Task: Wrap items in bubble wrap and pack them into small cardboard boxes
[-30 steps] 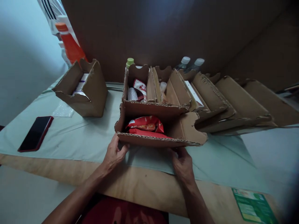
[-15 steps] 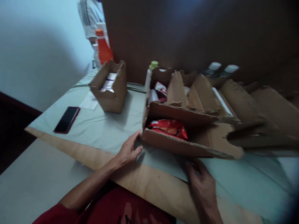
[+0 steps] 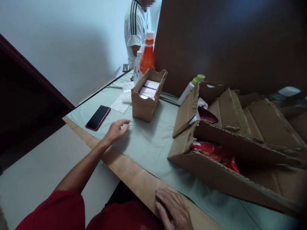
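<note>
My left hand (image 3: pixel 117 131) hovers over the pale green cloth with its fingers apart and nothing in it. Just beyond its fingertips stands a small cardboard box (image 3: pixel 142 110) holding white packets (image 3: pixel 147 92) in a row. To the hand's left lies a dark phone (image 3: pixel 98 118) with a red edge. My right hand (image 3: pixel 173 209) rests on the table's wooden front edge, fingers stretched out, holding nothing. Ahead of it is a cardboard box (image 3: pixel 216 179) with a red packet (image 3: pixel 216 151) inside.
More cardboard boxes (image 3: pixel 271 121) line the right side. Behind the small box stand an orange bottle (image 3: pixel 147 57) and a clear bottle (image 3: pixel 137 68). A green-capped bottle (image 3: pixel 189 89) leans near the right boxes. Clear plastic wrap (image 3: pixel 122 101) lies by the phone. A person (image 3: pixel 135 30) is at the back.
My left hand has left the corner of the red packet's box and moved left, towards the small box. My right hand has drawn back onto the table edge. The view has turned left.
</note>
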### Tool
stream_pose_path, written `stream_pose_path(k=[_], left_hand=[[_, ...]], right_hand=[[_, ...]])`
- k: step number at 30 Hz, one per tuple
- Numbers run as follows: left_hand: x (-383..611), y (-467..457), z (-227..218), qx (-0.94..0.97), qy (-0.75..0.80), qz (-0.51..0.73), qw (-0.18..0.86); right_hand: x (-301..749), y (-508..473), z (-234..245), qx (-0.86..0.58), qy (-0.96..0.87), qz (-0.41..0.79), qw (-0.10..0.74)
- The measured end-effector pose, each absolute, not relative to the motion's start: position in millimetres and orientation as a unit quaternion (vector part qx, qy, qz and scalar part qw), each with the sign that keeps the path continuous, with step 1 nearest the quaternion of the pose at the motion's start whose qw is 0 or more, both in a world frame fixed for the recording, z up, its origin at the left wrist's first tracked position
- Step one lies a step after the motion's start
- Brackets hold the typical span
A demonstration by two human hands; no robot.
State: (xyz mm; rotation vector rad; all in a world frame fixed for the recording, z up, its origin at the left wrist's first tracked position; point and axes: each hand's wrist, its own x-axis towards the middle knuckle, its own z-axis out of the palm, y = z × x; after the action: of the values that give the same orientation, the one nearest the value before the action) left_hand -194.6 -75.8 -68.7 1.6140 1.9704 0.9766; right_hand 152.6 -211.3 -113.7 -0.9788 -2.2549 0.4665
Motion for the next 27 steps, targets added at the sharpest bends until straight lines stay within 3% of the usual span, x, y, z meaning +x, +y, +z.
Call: stream_pose_path(k=[5, 9, 18, 27], left_hand=[[-252.3, 28.6, -66.3, 0.497, 0.778, 0.371, 0.101], [-263.0, 78.2, -74.8, 0.469, 0.797, 0.369, 0.089], [-269.8, 47.3, -79.8, 0.492, 0.769, 0.402, 0.065], [-255.3, 88.1, -61.6, 0.439, 0.776, 0.439, 0.109]], right_hand=[[158.7, -204.1, -112.8, -0.416, -0.832, 0.173, 0.325], [160.8, -208.0, -117.8, -0.424, -0.822, 0.168, 0.342], [158.2, -205.8, -119.9, -0.438, -0.809, 0.189, 0.345], [152.6, -208.1, -112.0, -0.436, -0.812, 0.179, 0.344]])
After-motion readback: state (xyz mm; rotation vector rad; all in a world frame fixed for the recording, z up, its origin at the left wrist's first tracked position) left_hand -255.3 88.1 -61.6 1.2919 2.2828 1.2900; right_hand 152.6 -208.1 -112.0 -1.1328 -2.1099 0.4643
